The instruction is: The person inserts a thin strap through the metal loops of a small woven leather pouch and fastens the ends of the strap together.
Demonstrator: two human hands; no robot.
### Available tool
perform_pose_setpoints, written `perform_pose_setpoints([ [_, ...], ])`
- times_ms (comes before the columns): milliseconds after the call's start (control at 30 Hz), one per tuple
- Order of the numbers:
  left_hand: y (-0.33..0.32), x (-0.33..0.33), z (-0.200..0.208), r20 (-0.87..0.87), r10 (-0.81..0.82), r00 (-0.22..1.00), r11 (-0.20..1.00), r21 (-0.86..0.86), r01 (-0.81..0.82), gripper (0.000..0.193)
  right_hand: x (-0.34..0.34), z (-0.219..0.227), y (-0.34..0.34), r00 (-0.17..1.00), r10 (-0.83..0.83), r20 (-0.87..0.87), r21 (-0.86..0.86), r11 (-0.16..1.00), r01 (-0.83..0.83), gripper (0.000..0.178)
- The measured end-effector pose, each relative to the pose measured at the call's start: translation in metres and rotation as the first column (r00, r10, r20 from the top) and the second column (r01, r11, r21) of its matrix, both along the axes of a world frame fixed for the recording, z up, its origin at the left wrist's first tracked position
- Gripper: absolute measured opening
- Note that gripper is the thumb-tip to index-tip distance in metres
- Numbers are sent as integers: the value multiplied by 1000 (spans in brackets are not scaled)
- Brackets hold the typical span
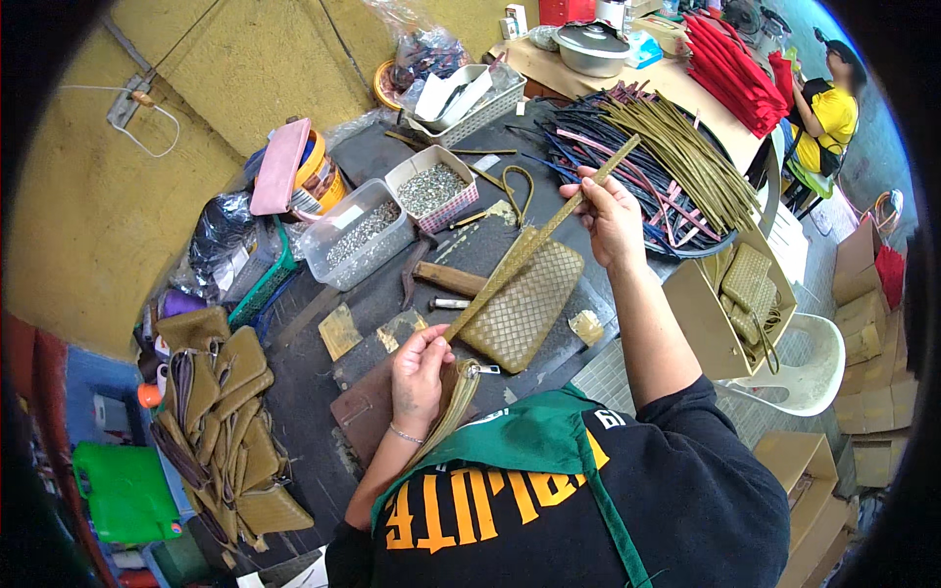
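Observation:
An olive strap [542, 238] is stretched slantwise between my two hands, above the dark worktable. My left hand [421, 372] pinches its near end, while my right hand [610, 218] grips it close to the far end. Beneath the strap lies an olive woven pouch [529, 309]. A wooden-handled hammer [449, 278] rests just left of the pouch, its handle partly under the strap. Near it is a small metal punch-like piece [449, 304]. By my left wrist, a zippered olive piece [453, 404] stands against my apron, its lower part hidden.
Two tubs of small metal pieces, one clear [358, 235] and one pink-white [427, 184], stand beyond the hammer. Olive pouches [230, 421] pile up at left. A wide bundle of straps [647, 147] lies at far right, near a cardboard box [706, 318]. Another person [828, 118] sits beyond.

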State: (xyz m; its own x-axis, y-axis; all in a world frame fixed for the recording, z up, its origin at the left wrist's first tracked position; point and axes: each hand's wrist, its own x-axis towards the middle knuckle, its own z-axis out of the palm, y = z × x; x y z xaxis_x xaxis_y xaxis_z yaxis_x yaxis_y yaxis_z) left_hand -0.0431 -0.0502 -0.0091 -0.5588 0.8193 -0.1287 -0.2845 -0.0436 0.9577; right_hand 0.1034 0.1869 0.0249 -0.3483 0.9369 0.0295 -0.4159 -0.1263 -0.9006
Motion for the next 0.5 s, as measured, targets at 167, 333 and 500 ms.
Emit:
perform_pose_setpoints([
  [167, -1, 2, 10, -665, -14, 747, 1000, -14, 7, 20, -1, 1, 0, 999, -14, -32, 10, 1000, 14, 22],
  [333, -3, 1, 20, -848, -40, 529, 998, -14, 53, 18, 0, 1, 0, 988, 18, -152, -54, 998, -27, 21],
  [500, -2, 5, 6, -476, -155, 866, 986, -128, 106, 23, -7, 7, 10, 992, 75, -104, -69, 994, -83, 21],
])
